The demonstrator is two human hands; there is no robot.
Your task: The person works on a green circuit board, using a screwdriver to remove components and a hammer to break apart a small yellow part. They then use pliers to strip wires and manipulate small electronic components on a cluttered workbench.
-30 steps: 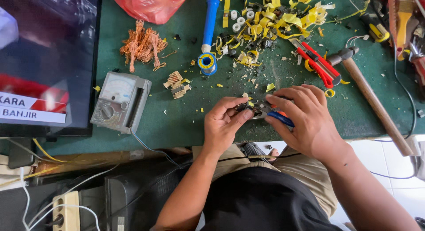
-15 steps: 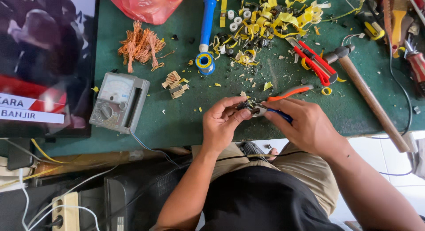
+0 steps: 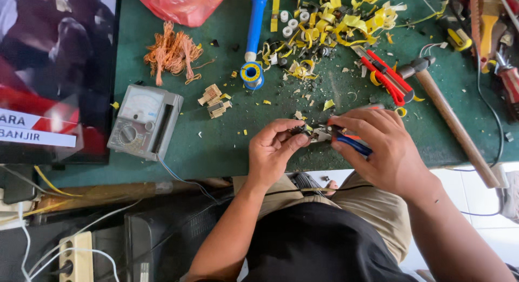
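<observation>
Just right of the multimeter point(image 3: 145, 121): left hand point(image 3: 273, 152) pinched on a small dark part point(image 3: 300, 132), right hand point(image 3: 386, 149) clamped around blue-handled pliers point(image 3: 346, 141) lying crosswise, nose touching it.

Wearing a black short-sleeved cotton shirt point(image 3: 319, 244) and khaki-beige cloth trousers point(image 3: 373, 222) — forearms showing bare below the sleeves. Showing a bare left hand point(image 3: 273, 149) and a bare right hand point(image 3: 386, 147) — no gloves, rings or watch showing.
</observation>
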